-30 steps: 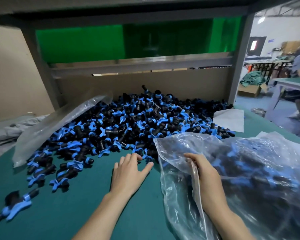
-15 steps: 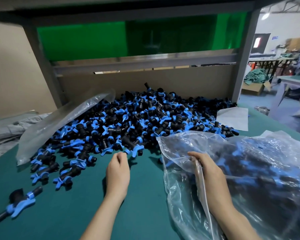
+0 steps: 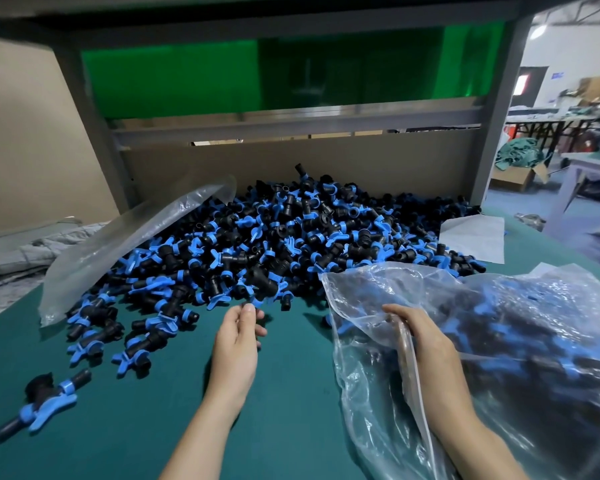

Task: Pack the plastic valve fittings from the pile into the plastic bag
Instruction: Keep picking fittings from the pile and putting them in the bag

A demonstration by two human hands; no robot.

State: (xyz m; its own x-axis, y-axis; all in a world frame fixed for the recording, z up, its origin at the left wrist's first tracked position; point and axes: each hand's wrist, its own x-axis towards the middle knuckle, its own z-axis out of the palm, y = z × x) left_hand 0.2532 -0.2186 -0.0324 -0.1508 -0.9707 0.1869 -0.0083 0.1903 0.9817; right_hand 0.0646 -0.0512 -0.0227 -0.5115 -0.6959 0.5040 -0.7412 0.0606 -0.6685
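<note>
Left hand: grip narrow, fingers curled together. The fingertips are at the pile's near edge. Whether a fitting is pinched cannot be told.
Right hand: grip closed on the bag's mouth edge, with the rim held up off the counter.
Pile: heaped on the counter against the back board, straight ahead of the left hand. Its nearest fittings are touching or just beyond the fingertips.
Bag: on the right, already partly filled. The mouth is turned left, toward the left hand and the pile's near-right corner.
Key relation: the pile's edge is nearer the left hand and the bag mouth lies just to that hand's right. The pick is judged to be the left hand's job, while the right is occupied holding the rim.
Axis: the fittings lie every way and no common long axis is seen. Blue handles stick out along the near edge.
Stray fitting: alone at near-left, well apart from the pile, lying diagonally.
Progress (judged): most of the pile remains unpacked.
Risk (judged): if the rim sags, the mouth could close or fittings could slide out.
</note>
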